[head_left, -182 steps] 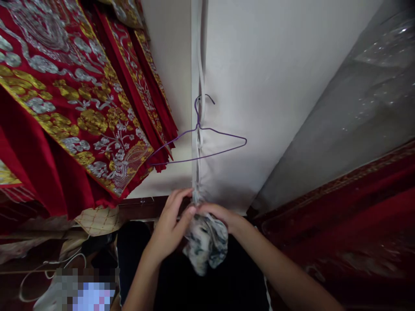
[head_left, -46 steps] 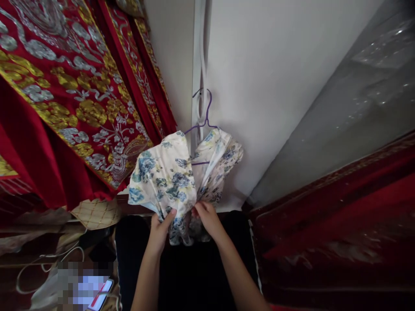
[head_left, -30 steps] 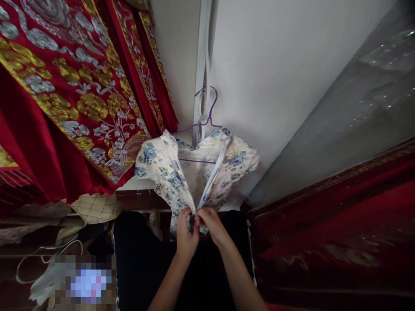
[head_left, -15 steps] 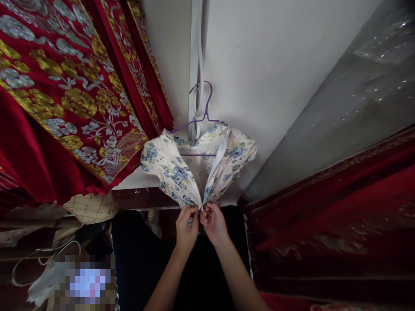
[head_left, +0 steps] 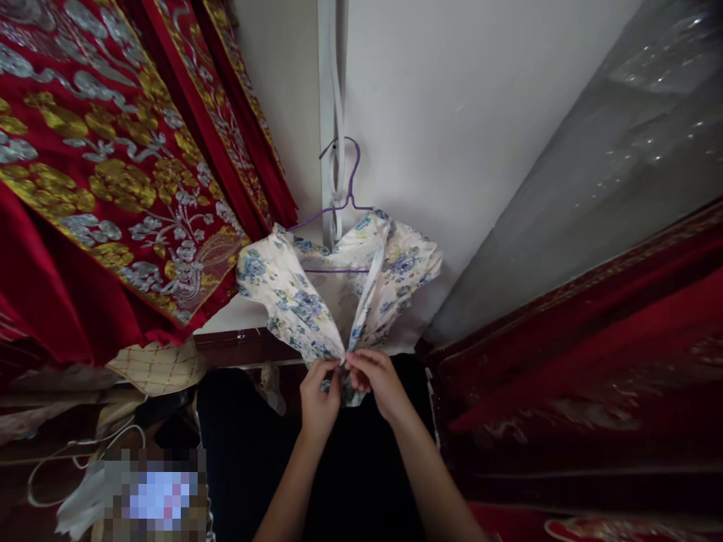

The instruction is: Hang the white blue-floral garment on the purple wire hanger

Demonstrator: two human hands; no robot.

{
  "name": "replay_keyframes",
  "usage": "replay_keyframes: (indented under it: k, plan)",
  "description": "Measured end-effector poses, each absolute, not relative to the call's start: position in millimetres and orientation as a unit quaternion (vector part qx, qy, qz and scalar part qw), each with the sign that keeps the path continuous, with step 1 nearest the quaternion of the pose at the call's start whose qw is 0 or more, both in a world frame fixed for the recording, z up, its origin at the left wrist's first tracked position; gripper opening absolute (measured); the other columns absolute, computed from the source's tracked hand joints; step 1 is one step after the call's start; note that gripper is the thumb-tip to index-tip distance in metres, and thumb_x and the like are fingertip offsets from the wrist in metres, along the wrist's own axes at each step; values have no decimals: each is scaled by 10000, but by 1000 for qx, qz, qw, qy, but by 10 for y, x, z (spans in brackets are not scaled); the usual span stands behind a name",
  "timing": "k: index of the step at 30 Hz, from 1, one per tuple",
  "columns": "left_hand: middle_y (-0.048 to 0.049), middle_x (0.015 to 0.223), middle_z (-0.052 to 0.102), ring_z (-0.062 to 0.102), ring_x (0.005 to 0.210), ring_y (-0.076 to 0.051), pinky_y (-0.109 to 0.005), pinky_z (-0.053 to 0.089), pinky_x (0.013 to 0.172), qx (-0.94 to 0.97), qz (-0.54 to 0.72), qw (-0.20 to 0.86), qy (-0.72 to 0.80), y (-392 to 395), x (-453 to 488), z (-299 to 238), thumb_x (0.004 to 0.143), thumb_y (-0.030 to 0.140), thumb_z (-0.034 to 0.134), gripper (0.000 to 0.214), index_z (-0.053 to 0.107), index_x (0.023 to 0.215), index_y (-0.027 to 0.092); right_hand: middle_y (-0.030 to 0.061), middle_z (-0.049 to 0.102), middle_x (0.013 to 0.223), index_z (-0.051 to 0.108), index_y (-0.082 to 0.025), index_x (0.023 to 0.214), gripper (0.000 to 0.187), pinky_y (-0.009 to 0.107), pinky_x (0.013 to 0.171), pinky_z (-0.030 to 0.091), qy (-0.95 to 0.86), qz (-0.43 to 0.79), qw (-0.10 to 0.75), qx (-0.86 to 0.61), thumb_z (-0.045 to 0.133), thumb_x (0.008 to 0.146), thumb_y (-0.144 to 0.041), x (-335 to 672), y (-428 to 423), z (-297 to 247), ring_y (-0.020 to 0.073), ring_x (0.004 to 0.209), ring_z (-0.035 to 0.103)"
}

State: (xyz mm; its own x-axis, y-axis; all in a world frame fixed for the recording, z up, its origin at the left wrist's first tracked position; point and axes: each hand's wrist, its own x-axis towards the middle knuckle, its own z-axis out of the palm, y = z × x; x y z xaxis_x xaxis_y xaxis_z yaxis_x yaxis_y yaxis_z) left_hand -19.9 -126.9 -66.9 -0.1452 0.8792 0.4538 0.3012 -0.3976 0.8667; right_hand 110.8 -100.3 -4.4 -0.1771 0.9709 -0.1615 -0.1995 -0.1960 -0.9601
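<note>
A white short-sleeved blouse [head_left: 305, 301] with blue flowers hangs on a purple wire hanger [head_left: 355, 169] against the wall. Its neckline spreads in a V that narrows to where my two hands meet. My left hand [head_left: 321, 395] pinches the front edge at the bottom of the V, thumb against fingers. Close beside it, my right hand [head_left: 377, 376] grips the other front edge between thumb and forefinger. Any button or small fastening between the fingertips is too small to make out. The lower part of the blouse hangs partly behind my hands, over my dark-clothed lap.
A red garment [head_left: 129, 181] with gold and silver embroidery hangs at the left. Red fabric [head_left: 593, 361] lies along the right side. A straw-coloured woven item [head_left: 161, 367] and a white cable [head_left: 48, 470] are at lower left, near a blurred-out bright patch.
My right hand has turned, its fingers reaching further over the front edge toward the left hand. The view has shifted slightly, so the blouse sits a little further left.
</note>
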Motion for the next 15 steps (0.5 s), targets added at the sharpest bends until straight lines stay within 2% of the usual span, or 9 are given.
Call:
replay_keyframes:
  k: [3, 6, 9, 12, 15]
  plan:
    - [-37, 858, 662, 633, 802, -171, -274, 488, 734, 613, 555, 265, 495, -1193, -192, -663, 915, 220, 589, 104, 687, 922, 186, -1, 604, 509, 674, -142, 692, 351, 210, 363, 150, -392, 610, 533, -435, 740, 734, -484, 1160, -689, 407, 48, 353, 371]
    - [-37, 825, 657, 625, 761, -169, -271, 480, 705, 625, 542, 255, 501, -1090, -202, -658, 912, 240, 583, 114, 665, 868, 174, -9, 595, 521, 674, -132, 680, 293, 204, 349, 130, -393, 572, 613, -378, 774, 700, -407, 1171, -261, 1060, 28, 357, 346]
    - [-35, 783, 643, 614, 730, -170, -276, 475, 689, 646, 521, 241, 504, -982, -277, -669, 902, 238, 580, 127, 652, 826, 167, -32, 576, 547, 634, -146, 682, 298, 185, 344, 126, -389, 558, 661, -318, 769, 734, -406, 1166, 26, 1616, 14, 369, 347]
    - [-37, 769, 655, 619, 713, -175, -290, 486, 688, 660, 508, 244, 497, -866, -411, -641, 872, 232, 609, 111, 660, 802, 163, -44, 558, 559, 621, -160, 729, 337, 177, 350, 148, -428, 518, 676, -303, 716, 803, -474, 1124, 57, 1815, 17, 379, 362]
    - [-63, 893, 699, 658, 835, -198, -320, 514, 780, 674, 503, 250, 480, -740, -533, -380, 861, 229, 635, 93, 691, 902, 167, -43, 567, 557, 624, -170, 776, 341, 174, 363, 209, -480, 494, 655, -310, 677, 842, -501, 1033, -71, 1728, 30, 391, 397]
